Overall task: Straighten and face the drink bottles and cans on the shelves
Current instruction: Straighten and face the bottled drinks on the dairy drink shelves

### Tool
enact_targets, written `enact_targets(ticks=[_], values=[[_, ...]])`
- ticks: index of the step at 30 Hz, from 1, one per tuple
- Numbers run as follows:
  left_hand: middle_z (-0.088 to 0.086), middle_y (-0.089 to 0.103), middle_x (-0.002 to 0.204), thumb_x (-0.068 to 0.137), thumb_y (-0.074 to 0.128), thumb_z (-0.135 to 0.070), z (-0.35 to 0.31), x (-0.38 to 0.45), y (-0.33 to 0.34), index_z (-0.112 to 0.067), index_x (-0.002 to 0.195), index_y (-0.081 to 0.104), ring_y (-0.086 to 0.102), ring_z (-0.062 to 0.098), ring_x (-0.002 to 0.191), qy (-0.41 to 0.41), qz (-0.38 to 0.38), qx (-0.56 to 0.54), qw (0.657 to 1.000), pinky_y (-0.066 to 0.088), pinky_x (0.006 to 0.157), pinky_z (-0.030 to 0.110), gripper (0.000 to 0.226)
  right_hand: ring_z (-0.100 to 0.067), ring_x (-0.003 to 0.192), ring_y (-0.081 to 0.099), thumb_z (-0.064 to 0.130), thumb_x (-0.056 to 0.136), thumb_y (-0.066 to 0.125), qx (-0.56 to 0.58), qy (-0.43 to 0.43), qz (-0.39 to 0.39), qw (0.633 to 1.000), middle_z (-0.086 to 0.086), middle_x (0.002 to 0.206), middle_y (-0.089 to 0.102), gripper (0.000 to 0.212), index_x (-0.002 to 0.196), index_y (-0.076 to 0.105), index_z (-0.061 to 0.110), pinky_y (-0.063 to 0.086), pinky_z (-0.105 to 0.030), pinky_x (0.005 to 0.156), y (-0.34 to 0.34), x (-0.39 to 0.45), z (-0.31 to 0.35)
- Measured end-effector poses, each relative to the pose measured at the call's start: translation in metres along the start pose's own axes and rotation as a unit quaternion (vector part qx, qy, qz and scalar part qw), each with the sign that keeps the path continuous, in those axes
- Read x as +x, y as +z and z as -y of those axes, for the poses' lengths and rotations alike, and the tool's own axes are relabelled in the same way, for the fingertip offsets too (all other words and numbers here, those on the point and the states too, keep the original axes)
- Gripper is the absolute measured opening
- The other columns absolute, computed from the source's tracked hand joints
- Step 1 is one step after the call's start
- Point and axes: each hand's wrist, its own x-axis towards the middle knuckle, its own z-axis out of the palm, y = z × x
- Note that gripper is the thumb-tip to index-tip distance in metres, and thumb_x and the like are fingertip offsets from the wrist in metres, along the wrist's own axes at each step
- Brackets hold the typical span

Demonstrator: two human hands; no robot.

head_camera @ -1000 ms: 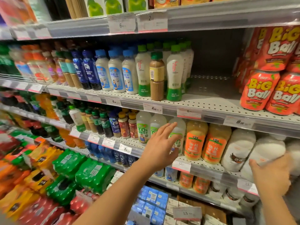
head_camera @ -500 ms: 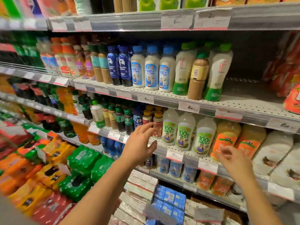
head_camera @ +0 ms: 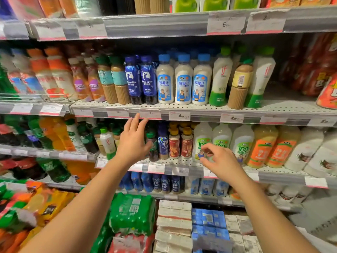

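Rows of drink bottles fill the shelves. My left hand (head_camera: 134, 141) is raised with fingers spread in front of the small dark bottles (head_camera: 152, 145) on the middle shelf (head_camera: 175, 164), holding nothing. My right hand (head_camera: 221, 162) hovers with loosely curled fingers before the white "100" coconut bottles (head_camera: 221, 137), also holding nothing. Beside them stand two red-labelled bottles with yellow caps (head_camera: 180, 143) and orange juice bottles (head_camera: 275, 148). On the shelf above, a brown bottle (head_camera: 239, 84) stands among white-and-green bottles (head_camera: 220, 77), next to blue-capped white bottles (head_camera: 183, 79).
Price-tag rails (head_camera: 179, 116) run along each shelf edge. Green shrink-wrapped packs (head_camera: 133, 212) and stacked cartons (head_camera: 175, 220) sit low in front. Red snack tubs (head_camera: 326, 75) fill the upper right. Soda bottles (head_camera: 54, 136) crowd the left shelves.
The view has swung left. My left hand moved left from the white "100" bottles to the small dark bottles. My right hand left the big white bottles at the right and came to the "100" bottles.
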Motion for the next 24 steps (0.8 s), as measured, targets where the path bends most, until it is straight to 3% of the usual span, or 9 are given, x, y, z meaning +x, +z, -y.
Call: enact_targets(ticks=[6, 15, 19, 24], values=[[0.006, 0.002, 0.17, 0.09, 0.066, -0.043, 0.018, 0.026, -0.007, -0.024, 0.159, 0.017, 0.003, 0.036, 0.155, -0.019, -0.003, 0.025, 1.0, 0.025, 0.12, 0.054, 0.088, -0.016, 0.116, 0.059, 0.044, 0.094, 0.061, -0.044, -0.02, 0.02, 0.999, 0.01, 0.129, 0.064, 0.036, 0.128, 0.058, 0.034, 0.05, -0.042, 0.1, -0.007, 0.01, 0.035], [-0.001, 0.003, 0.17, 0.088, 0.07, -0.039, 0.027, 0.037, -0.019, -0.032, 0.159, 0.016, 0.017, 0.032, 0.152, -0.048, 0.047, 0.055, 0.996, 0.039, 0.114, 0.05, 0.089, -0.016, 0.099, 0.06, 0.045, 0.092, 0.061, -0.048, -0.079, 0.067, 0.993, 0.01, 0.109, 0.065, 0.033, 0.123, 0.058, 0.034, 0.052, -0.04, 0.087, 0.014, 0.053, 0.057], [-0.004, 0.008, 0.169, 0.089, 0.069, -0.039, 0.032, 0.041, -0.026, -0.037, 0.158, 0.016, 0.022, 0.029, 0.15, -0.041, 0.059, 0.079, 0.994, 0.038, 0.114, 0.046, 0.087, -0.018, 0.113, 0.059, 0.041, 0.093, 0.061, -0.053, -0.114, 0.12, 0.985, 0.005, 0.126, 0.062, 0.045, 0.135, 0.055, 0.027, 0.049, -0.04, 0.096, 0.047, 0.082, 0.068], [-0.005, 0.014, 0.167, 0.087, 0.067, -0.041, 0.037, 0.046, -0.039, -0.039, 0.157, 0.02, 0.031, 0.029, 0.145, -0.018, 0.086, 0.103, 0.991, 0.044, 0.109, 0.046, 0.084, -0.028, 0.128, 0.051, 0.038, 0.092, 0.065, -0.053, -0.093, 0.16, 0.981, -0.006, 0.145, 0.047, 0.067, 0.15, 0.041, 0.017, 0.045, -0.039, 0.101, 0.085, 0.126, 0.088]])
